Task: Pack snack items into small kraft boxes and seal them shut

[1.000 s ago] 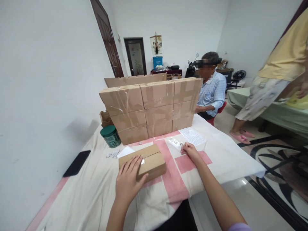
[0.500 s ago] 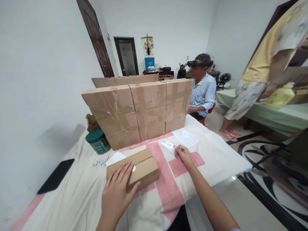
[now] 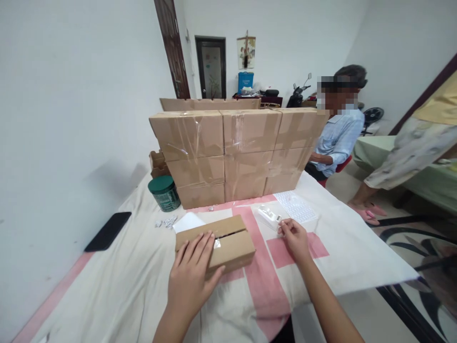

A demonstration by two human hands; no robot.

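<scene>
Carton [image 3: 232, 245] near ctr: L hand [image 3: 191, 269] spread open on top; R hand [image 3: 295, 237] part-curled at tape dispenser [image 3: 267, 217], hold unclear.

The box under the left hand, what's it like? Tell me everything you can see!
The box is plain brown, looks like cardboard, and is low and longer than it is wide. It lies flat, a bit slanted, on the tablecloth, in front of the stacked boxes. Its top flaps are down, with a dark gap between them. A shiny bit of tape sits at the seam. The left hand rests on its left part.
</scene>
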